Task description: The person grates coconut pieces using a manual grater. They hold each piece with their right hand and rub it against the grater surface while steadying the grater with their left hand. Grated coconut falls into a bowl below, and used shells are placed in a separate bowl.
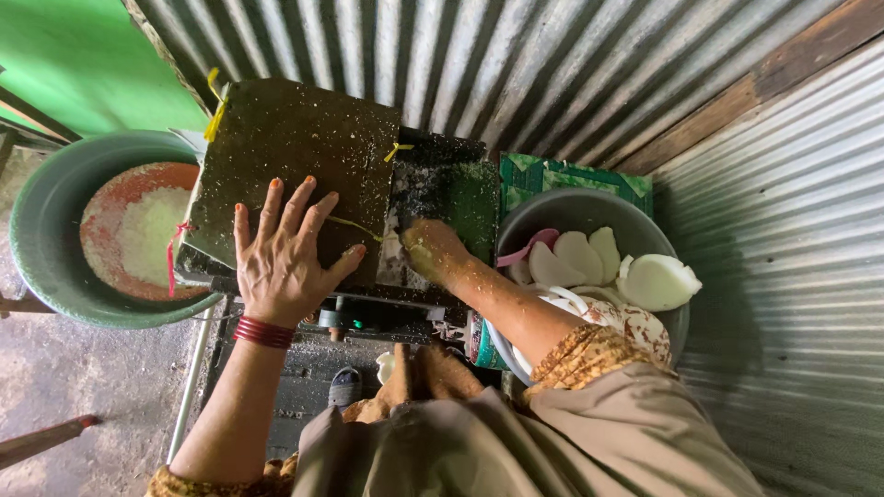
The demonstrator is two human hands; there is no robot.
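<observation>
While the left hand (287,260) lies flat and spread on the dark grater cover (295,156), grasping nothing, the right hand (431,248) is clenched at the grater's opening (405,235); what it grips is hidden. Grated white shreds (157,235) fill the green basin (46,221) left; coconut pieces (603,262) sit in the grey bowl (552,210) right.

Your left hand (284,260) wore orange nail polish and red bangles (262,332) over the dark, white-flecked grater cover (295,156), beside a green basin (46,230) with white shreds (152,235), pale coconut pieces (626,267) and grey corrugated walls (516,64).
</observation>
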